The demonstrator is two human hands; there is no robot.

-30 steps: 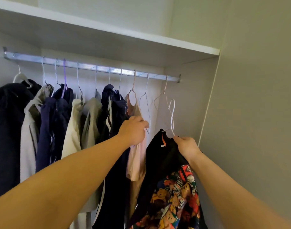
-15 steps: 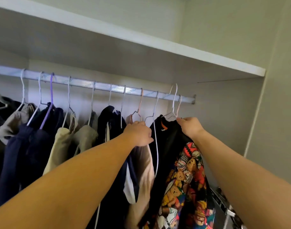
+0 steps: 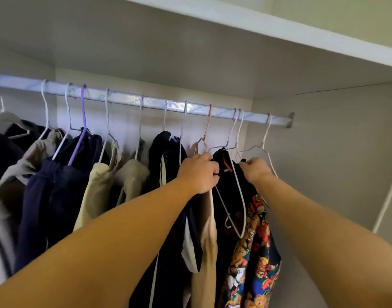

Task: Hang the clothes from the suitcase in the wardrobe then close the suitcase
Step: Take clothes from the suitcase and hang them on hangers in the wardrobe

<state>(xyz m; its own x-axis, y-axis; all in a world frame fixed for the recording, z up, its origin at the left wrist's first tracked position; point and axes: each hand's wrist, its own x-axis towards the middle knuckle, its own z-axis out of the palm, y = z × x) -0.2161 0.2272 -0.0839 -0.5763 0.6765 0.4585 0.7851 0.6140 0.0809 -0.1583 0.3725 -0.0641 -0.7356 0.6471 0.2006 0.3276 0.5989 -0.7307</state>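
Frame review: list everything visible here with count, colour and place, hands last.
shelf: one, white, above the rail.
rail: one, silvery, across the wardrobe under the shelf.
hangers: about a dozen, mostly white, hooked along the rail.
purple hanger: one, purple, left part of the rail.
hung clothes: several, navy, beige and grey, left and middle of the rail.
bear-print shirt: one, black with colourful bears, hanging near the rail's right end.
left hand: one, grip at the shirt's left shoulder.
right hand: one, grip on the shirt's right shoulder.
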